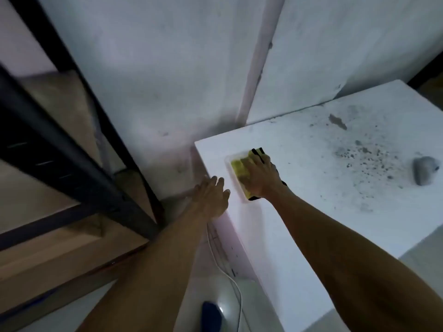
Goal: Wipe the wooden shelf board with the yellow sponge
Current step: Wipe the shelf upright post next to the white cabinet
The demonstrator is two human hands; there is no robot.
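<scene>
A yellow sponge [239, 167] with a dark backing lies in a shallow clear tray [230, 172] near the left edge of a white block's top [311, 188]. My right hand [260, 177] rests flat on the sponge, fingers over it; whether they grip it I cannot tell. My left hand [212, 197] hovers at the block's left edge, fingers apart, holding nothing. The wooden shelf board [60, 257] sits at the lower left in a dark metal rack [60, 149], with another board above it.
Grey dust and crumbs [364, 161] speckle the white block's right side, and a small grey lump [424, 170] lies near its right edge. A white cable [230, 279] hangs down beside the block. White walls stand behind. A blue object [212, 315] sits on the floor.
</scene>
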